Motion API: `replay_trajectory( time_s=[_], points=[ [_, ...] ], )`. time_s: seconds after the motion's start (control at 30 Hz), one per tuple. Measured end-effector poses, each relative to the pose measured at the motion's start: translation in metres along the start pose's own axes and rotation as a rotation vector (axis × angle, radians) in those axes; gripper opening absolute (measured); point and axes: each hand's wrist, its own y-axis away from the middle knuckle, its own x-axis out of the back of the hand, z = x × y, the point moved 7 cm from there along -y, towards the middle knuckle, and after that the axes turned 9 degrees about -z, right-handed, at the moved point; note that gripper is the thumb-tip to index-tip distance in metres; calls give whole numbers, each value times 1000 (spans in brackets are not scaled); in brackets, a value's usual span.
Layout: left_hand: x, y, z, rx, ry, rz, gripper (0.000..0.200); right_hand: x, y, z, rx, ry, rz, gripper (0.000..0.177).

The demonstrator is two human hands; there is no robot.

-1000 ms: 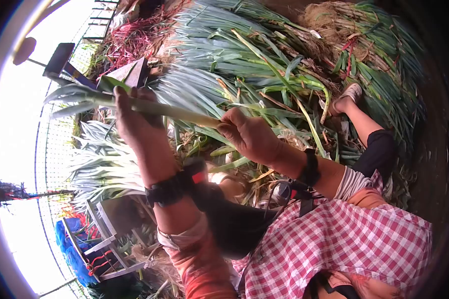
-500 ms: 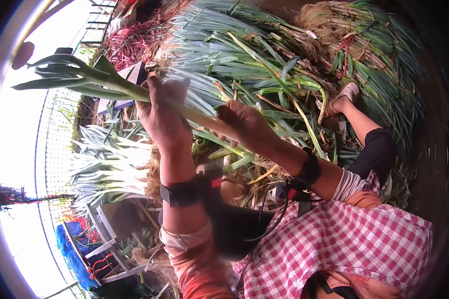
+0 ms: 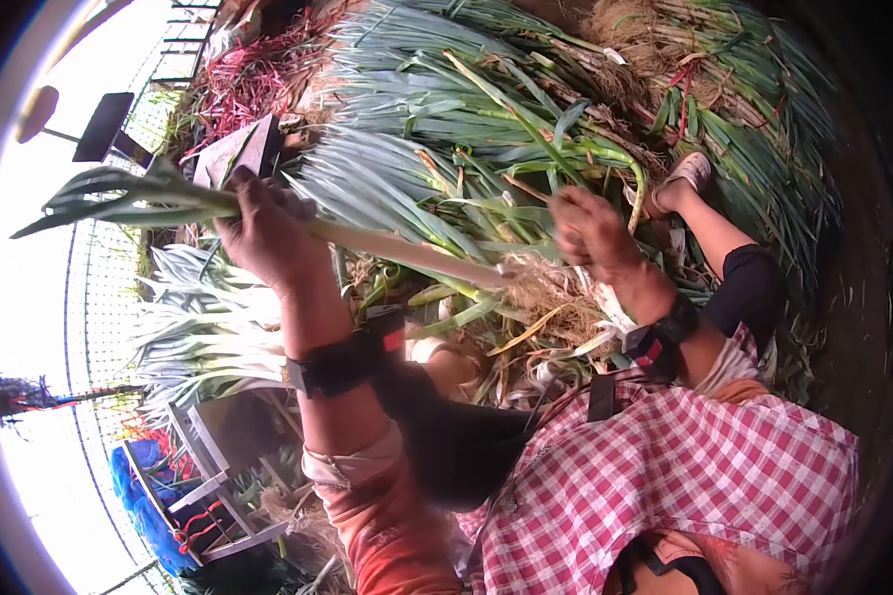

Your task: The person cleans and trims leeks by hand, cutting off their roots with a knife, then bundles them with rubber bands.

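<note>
Gripping leek [image 3: 407, 253] near leaf end, left hand [image 3: 263, 233] fingers wrapped tight, holding it level, likely presenting roots [image 3: 536, 283] at 3 o'clock. Right hand [image 3: 590, 233] hovering just beyond, fingers curled; contents cannot tell. Pile [image 3: 437, 89] lying at 12.

A leek [image 3: 387, 248] is held across the middle of the frame, gripped near its green leaves by the left hand [image 3: 268, 233] at centre left, with the rooted white end pointed toward the centre. The right hand [image 3: 590, 233] is seen at centre right, fingers curled, just apart from that root end. Piled leeks [image 3: 437, 99] are spread across the upper frame, and a shoe [image 3: 687, 178] is seen at upper right.
</note>
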Motion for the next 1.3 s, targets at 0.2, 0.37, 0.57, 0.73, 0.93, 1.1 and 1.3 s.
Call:
replay_trajectory(
  time_s=[0.2,0.37,0.57,0.73,0.93,1.1,1.3],
  points=[
    [1,0,0,57,-3,49,11,99,29,35,33,835,126,28],
    [-9,1,-15,112,-3,6,8,-51,32,-33,588,1068,-106,37],
    [-17,9,-50,207,31,-115,40,-85,1,13,268,577,-226,31],
    [-18,32,-92,404,28,-69,13,-67,-7,10,385,949,-63,25],
    [-17,56,-143,299,-319,-129,17,10,31,76,307,1365,-44,14],
    [-1,12,-62,175,-233,-94,20,162,70,148,-603,1197,129,32],
    [42,-7,9,-46,-150,58,16,117,29,144,-470,1031,6,30]
  ],
)
